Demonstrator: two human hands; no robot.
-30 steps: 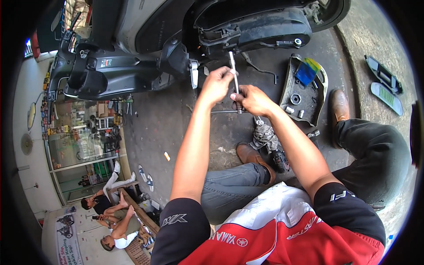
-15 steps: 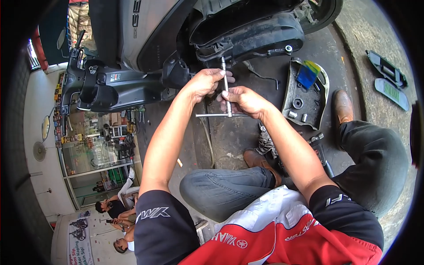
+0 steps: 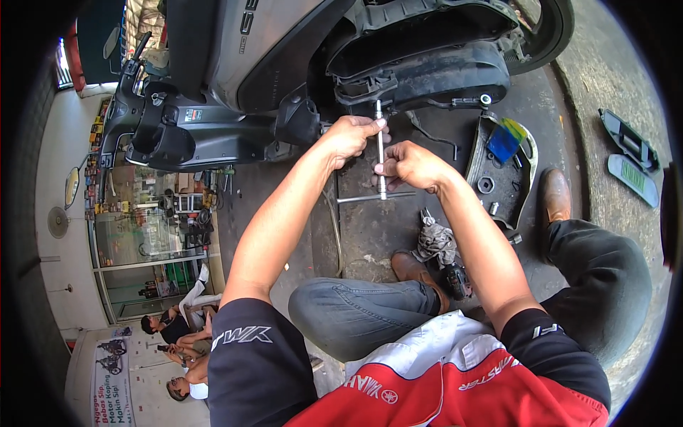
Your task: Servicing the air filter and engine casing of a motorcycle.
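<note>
While gripping the T-handle wrench [image 3: 381, 149] with left hand [image 3: 350, 139] near the tip and right hand [image 3: 413, 166] near the crossbar [image 3: 353, 199], hold square against the engine casing [image 3: 441, 80], apparently seated, though hard to tell; turn evenly, clear of the grey rag [image 3: 435, 243].

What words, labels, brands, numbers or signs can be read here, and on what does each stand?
Wording isn't copied here; its places are:
Red-and-white shirt: legible lettering, round emblem.
Black sleeves: white lettering.
Scooter: legible lettering on side panel; small label unreadable.
Wall banner: legible red and black lines.
Grey oblong plate: green lettering, too small.
</note>
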